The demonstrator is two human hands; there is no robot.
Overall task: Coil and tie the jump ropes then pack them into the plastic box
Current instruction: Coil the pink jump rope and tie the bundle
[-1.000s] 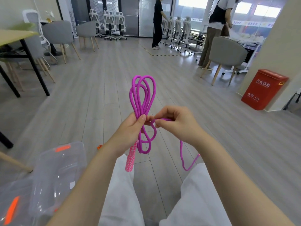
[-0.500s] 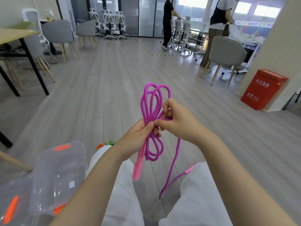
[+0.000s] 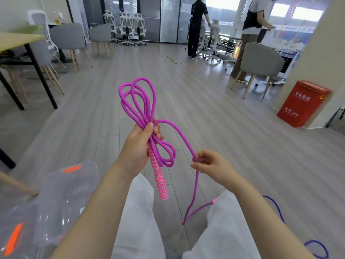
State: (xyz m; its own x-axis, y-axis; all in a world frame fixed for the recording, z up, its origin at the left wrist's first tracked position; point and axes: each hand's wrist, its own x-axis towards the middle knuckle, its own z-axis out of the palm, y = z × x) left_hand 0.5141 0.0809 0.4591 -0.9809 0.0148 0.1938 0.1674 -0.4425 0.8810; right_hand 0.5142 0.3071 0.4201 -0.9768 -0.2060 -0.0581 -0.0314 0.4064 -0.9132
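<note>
In the middle of the view, above the person's white-trousered lap, the left hand (image 3: 139,146) is curled tight round the waist of a coiled magenta braided jump rope (image 3: 139,101), thumb pressed across the strands. Several long loops stand up above this grip, shorter loops hang below it, and the rope's pink patterned handle (image 3: 158,178) points down past the wrist. One loose strand leaves the bundle at the thumb, arcs to the right and runs down to the right hand (image 3: 211,165), which pinches it between thumb and fingertips, lower than the left hand and well apart from it. Below that pinch the strand drops between the knees, bends back up and ends at a second pink handle (image 3: 214,200) whose tip shows by the right knee. A clear plastic box with orange latches (image 3: 56,202) sits at lower left, beside the left forearm. A purple rope (image 3: 317,247) lies on the grey wooden floor (image 3: 233,146) at lower right. Farther off stand a red bin (image 3: 303,103), grey chairs and two people.
</note>
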